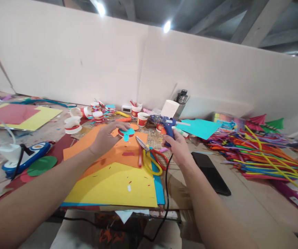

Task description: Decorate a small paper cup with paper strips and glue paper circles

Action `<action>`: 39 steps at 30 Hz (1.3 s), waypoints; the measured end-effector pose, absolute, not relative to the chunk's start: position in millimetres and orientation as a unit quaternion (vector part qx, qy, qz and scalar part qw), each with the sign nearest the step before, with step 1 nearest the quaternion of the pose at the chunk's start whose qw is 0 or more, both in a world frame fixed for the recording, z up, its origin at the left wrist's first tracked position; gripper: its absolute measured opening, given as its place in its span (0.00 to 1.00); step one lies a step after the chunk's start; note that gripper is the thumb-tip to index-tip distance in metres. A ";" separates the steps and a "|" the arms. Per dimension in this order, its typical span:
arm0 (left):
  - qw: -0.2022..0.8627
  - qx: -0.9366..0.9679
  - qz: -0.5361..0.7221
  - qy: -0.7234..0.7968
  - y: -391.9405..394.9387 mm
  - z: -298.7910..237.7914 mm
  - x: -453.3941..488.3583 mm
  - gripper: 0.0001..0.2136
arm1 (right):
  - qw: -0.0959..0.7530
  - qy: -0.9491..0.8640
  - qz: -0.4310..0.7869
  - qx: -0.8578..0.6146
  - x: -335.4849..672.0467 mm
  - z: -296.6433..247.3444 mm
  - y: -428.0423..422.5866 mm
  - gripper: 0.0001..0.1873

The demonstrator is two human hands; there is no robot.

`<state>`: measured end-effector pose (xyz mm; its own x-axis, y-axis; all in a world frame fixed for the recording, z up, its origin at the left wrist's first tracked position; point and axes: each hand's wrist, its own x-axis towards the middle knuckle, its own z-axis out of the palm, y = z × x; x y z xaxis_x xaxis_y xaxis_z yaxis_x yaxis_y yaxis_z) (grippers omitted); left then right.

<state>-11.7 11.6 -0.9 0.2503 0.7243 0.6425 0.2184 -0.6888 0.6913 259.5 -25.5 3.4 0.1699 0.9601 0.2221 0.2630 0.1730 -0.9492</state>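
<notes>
My left hand (108,135) pinches a small round paper-cup piece (130,132) with a light-blue top and a red side, held over orange paper (120,152). A light-blue tab hangs from its front. My right hand (178,143) is wrapped round the handle of a blue hot glue gun (169,126). Its nozzle points left, toward the cup piece but apart from it, and a pale glue stick juts out of the back. From the handle a black cord (166,183) runs down past the table edge. Between my hands lie scissors (151,162) with yellow and red handles.
Yellow paper (112,186) with scraps covers the near table. A black phone (211,173) and a heap of pipe cleaners (263,152) lie right. Cut paper cups (73,125) stand back left, near a blue power strip (29,159). A white partition (86,55) rises behind.
</notes>
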 end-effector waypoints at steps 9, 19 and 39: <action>0.145 0.763 0.573 0.261 18.4 -3.3 -15.4 0.02 | 0.525 -0.588 0.393 -0.474 234.4 17.5 -49.3 0.17; 0.037 0.769 0.600 0.219 25.0 -6.7 -18.0 0.07 | 0.518 -0.631 0.366 -0.446 228.9 14.8 -55.4 0.19; 0.025 0.772 0.595 0.220 22.8 -4.0 -18.0 0.07 | 0.472 -0.669 0.332 -0.469 228.8 15.4 -58.6 0.22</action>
<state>-18.0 22.8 -4.0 0.1945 0.3692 0.9088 0.3105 -0.9020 0.3000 228.8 -58.6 15.4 -0.1159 0.9403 0.3199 0.3142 0.3402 -0.8863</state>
